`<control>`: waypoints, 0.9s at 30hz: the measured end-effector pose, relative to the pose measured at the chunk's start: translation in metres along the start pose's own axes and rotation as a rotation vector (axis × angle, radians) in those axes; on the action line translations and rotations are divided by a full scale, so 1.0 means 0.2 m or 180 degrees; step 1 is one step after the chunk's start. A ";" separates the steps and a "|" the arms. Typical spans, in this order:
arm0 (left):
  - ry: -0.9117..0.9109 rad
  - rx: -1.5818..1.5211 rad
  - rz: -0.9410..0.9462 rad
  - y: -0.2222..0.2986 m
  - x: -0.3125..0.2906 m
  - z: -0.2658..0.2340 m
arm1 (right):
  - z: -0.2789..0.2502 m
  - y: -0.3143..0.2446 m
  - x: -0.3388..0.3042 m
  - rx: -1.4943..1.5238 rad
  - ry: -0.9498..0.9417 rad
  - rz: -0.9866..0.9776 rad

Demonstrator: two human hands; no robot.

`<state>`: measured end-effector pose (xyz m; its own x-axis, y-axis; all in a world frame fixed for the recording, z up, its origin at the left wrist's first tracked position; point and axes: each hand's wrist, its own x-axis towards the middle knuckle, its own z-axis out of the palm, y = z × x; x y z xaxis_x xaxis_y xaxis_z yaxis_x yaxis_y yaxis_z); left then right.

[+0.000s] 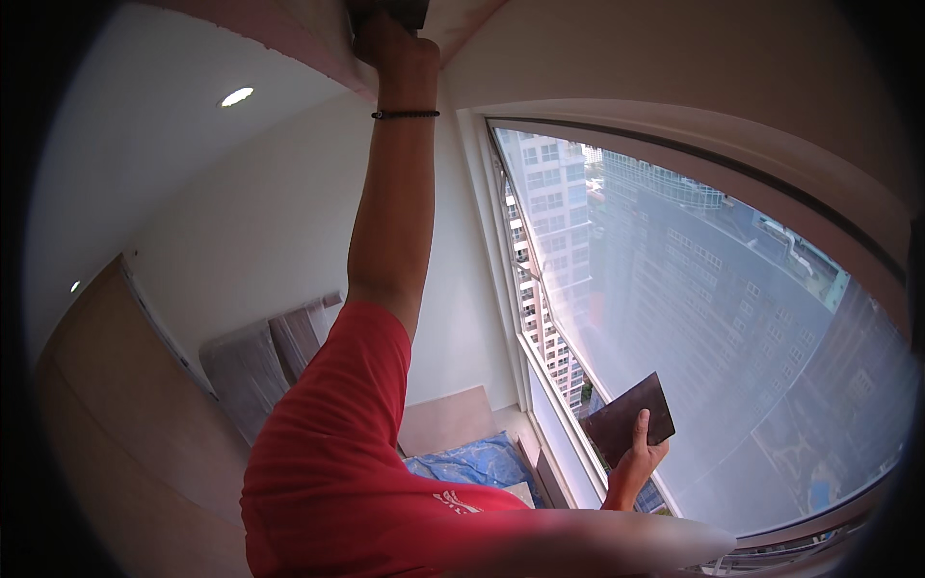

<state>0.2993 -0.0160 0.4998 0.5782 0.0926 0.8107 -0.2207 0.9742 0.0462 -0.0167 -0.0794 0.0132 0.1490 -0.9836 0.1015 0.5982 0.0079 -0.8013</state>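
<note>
My left arm is stretched straight up, a dark beaded bracelet at the wrist. At the top edge of the view my left hand [383, 40] is closed around a dark flat-edged tool [412, 13], against the pale, pink-edged surface overhead. The frame cuts off part of this tool, so its exact kind is hidden. Lower at the right, in front of the window, my right hand [636, 464] holds a thin, dark, rectangular putty blade [621, 416]. Its thumb presses on the near face, and the other fingers are mostly hidden behind the plate.
A large window [694, 289] fills the right side, with tall buildings outside. Plastic-wrapped panels [252, 361] lean on the far wall. Below are a flat board [448, 421] and a blue plastic sheet [477, 462]. A wooden door-like panel [120, 385] stands left; a ceiling light [235, 96] glows.
</note>
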 end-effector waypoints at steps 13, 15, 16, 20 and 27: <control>-0.0671 0.0469 0.0883 0.03 0.04 0.09 | 0.05 -0.01 -0.03 0.0046 0.0183 -0.0047; -0.0642 0.0448 0.0890 0.01 -0.01 0.04 | 0.04 0.00 -0.03 0.0023 0.0164 -0.0064; -0.0548 0.0258 0.0722 0.00 -0.05 0.01 | 0.03 0.01 -0.02 0.0046 0.0159 -0.0082; -0.0102 0.0044 0.0142 -0.07 -0.11 -0.07 | 0.02 0.02 -0.01 -0.0030 0.0184 -0.0070; -0.0635 0.0351 0.0065 0.03 -0.45 -0.12 | 0.11 -0.09 -0.05 0.0866 0.0225 0.0536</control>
<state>0.2652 -0.0134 0.4137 0.4082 0.0588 0.9110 -0.3216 0.9432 0.0832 -0.0120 -0.0656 0.0397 0.2144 -0.9744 -0.0678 0.7596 0.2100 -0.6155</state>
